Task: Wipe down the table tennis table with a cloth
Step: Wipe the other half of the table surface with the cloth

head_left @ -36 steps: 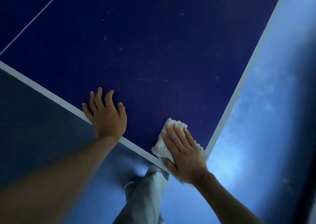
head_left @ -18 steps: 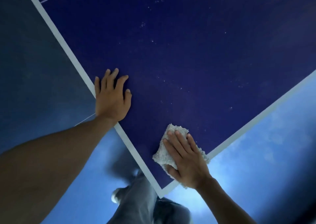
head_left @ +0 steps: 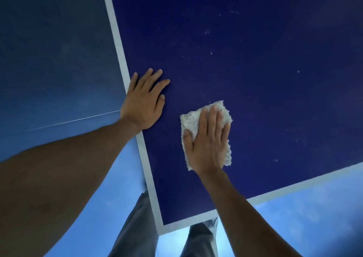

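Our right hand [head_left: 208,144] lays its fingers [head_left: 215,123] straight and close together on the white cloth [head_left: 193,119], pressing it flat to the blue worktop [head_left: 265,99] near its corner. Our left hand [head_left: 142,103] rests just beside, fingers spread flat, holding nothing, at the white edge line [head_left: 117,46]. Pale specks [head_left: 207,31] dot the surface ahead, so we judge much wiping remains. Two edges meet behind the cloth; open room lies forward and rightward.

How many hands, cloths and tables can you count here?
Hands: 2, the left hand and the right hand
White cloth: 1
Table tennis table: 1
Total: 4
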